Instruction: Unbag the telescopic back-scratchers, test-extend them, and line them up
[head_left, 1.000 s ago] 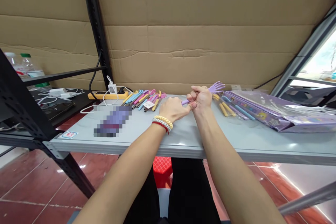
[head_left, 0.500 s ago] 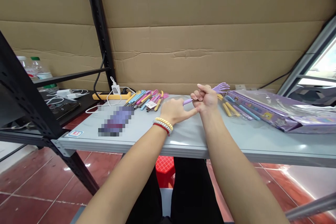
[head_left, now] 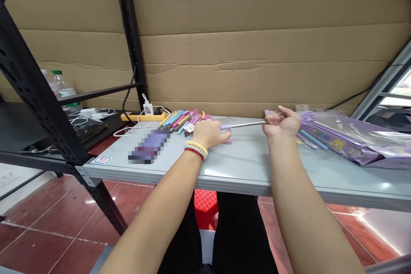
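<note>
A purple telescopic back scratcher (head_left: 244,125) is stretched out between my hands above the grey table (head_left: 244,167). My left hand (head_left: 209,132), with bead bracelets at the wrist, is closed round its purple handle end. My right hand (head_left: 282,122) is a fist round the claw end, and the thin metal rod shows between the two. The claw itself is mostly hidden by my right hand.
A row of several coloured back scratchers (head_left: 183,120) lies at the back left. A purple plastic packet (head_left: 346,135) with more lies at the right. A blurred purple object (head_left: 148,146), a yellow power strip (head_left: 143,116) with cables, bottles (head_left: 61,85) and a cardboard wall (head_left: 257,51) surround them.
My hands were together on the short scratcher; my right hand has pulled away to the right, drawing the metal rod out to full length. The left hand stayed on the handle.
</note>
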